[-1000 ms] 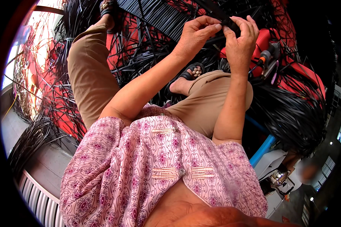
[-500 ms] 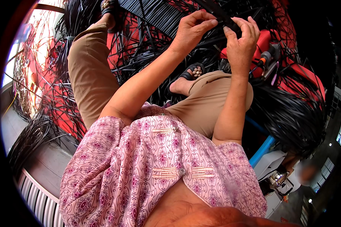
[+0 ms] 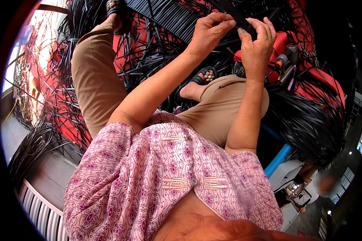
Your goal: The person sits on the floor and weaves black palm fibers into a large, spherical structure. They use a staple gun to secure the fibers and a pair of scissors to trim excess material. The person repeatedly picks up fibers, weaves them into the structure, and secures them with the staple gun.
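My left hand is up at the top middle, thumb and forefinger pinched together. Whatever lies in that pinch is too small and dark to make out. Just right of it, my right hand has its thumb and fingers bent around the lower end of a broad black band. The band slants up and left behind the fingertips. A panel of black plastic strips, laid side by side, lies beyond my left hand. Loose black strips tangle below the hands.
A red tool-like thing with a grey and orange handle lies right of my right hand. A thick bundle of black strips hangs at the right, near a blue bar. Red floor covering shows at left. Another person is at lower right.
My left hand has shifted slightly right, closer to my right hand, still pinched. My right hand stays nearly still at the black band.
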Tool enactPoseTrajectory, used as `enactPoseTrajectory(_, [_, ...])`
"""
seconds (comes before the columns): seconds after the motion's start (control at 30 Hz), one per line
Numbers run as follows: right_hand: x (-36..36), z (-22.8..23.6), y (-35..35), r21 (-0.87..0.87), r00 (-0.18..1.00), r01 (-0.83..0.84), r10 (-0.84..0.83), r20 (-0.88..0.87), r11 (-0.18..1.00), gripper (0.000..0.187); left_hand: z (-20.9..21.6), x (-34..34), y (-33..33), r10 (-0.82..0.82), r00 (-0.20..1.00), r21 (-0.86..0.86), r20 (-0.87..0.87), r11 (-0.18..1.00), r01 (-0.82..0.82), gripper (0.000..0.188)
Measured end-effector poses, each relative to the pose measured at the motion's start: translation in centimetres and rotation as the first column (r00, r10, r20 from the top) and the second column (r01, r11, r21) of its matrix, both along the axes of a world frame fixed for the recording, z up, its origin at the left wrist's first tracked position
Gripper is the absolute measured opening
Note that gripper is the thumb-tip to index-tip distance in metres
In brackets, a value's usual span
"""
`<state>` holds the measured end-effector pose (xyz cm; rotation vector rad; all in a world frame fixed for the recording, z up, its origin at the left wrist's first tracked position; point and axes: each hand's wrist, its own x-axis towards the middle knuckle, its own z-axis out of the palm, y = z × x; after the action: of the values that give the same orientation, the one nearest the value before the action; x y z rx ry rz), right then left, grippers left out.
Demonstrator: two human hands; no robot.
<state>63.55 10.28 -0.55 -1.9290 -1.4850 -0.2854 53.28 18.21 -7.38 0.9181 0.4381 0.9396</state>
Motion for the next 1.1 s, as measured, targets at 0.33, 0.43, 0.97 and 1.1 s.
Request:
enactPoseTrajectory(0.33, [-0.09, 0.10, 0.01, 0.001, 1.000, 0.000, 0.000, -0.012, 1.000, 0.029, 0.28, 0.04, -0.17, 0.020, 0.999, 0.021, -0.033, 1.000, -0.019, 0.019])
enactPoseTrajectory(0.43, [-0.10, 0.10, -0.02, -0.004, 1.000, 0.003, -0.003, -0.010, 1.000, 0.029, 0.17, 0.09, -0.11, 0.024, 0.999, 0.030, -0.044, 0.999, -0.022, 0.018])
enactPoseTrajectory(0.97, [-0.23, 0.32, -0.09, -0.018, 1.000, 0.009, -0.010, -0.024, 1.000, 0.029, -0.07, 0.11, -0.02, 0.008, 1.000, 0.020, -0.017, 1.000, -0.008, 0.017])
enactPoseTrajectory(1.1, [-0.17, 0.29, -0.06, -0.020, 1.000, 0.006, -0.006, -0.013, 1.000, 0.029, -0.12, 0.10, 0.06, 0.002, 1.000, 0.011, -0.005, 1.000, -0.002, 0.017])
